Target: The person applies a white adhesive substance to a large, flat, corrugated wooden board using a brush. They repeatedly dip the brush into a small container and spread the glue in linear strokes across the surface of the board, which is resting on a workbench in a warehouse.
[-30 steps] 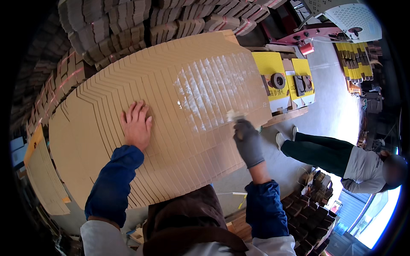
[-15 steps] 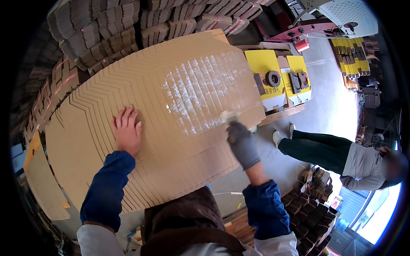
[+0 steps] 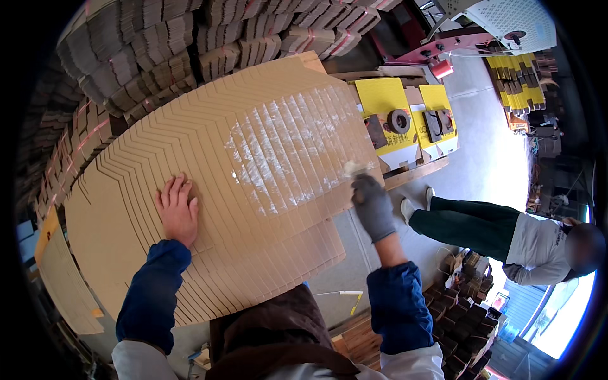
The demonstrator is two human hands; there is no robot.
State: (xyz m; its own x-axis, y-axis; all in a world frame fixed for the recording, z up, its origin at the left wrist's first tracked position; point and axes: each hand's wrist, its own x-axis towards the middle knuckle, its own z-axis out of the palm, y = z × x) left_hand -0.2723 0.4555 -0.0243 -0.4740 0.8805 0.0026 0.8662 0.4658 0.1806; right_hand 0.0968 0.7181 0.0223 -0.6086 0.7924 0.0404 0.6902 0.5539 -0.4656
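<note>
Fanned, overlapping brown cardboard sheets (image 3: 120, 215) spread before me, their edges stepped in rows. Streaks of wet white paste (image 3: 272, 152) cover the strips toward the far right. Bare and with fingers slightly apart, my left hand (image 3: 178, 214) lies flat on the sheets left of the paste. My right hand (image 3: 373, 208), in a dark grey glove, is closed round a brush (image 3: 356, 168) at the right edge of the sheets. Only the brush's whitish, blurred head shows; the glove hides its handle.
Bundled cardboard stacks (image 3: 158, 50) rise behind. Yellow-and-white box pieces (image 3: 383, 95) with dark tape rolls (image 3: 399, 120) lie at the right. A person in dark green trousers (image 3: 468, 218) stands beyond. Dark stacked pieces (image 3: 465, 329) sit at lower right. A red-framed machine (image 3: 424, 47) stands at the back.
My right hand has moved the brush a little to the right, toward the sheets' edge. My left hand stays flat on the cardboard. The whole view has shifted slightly.
</note>
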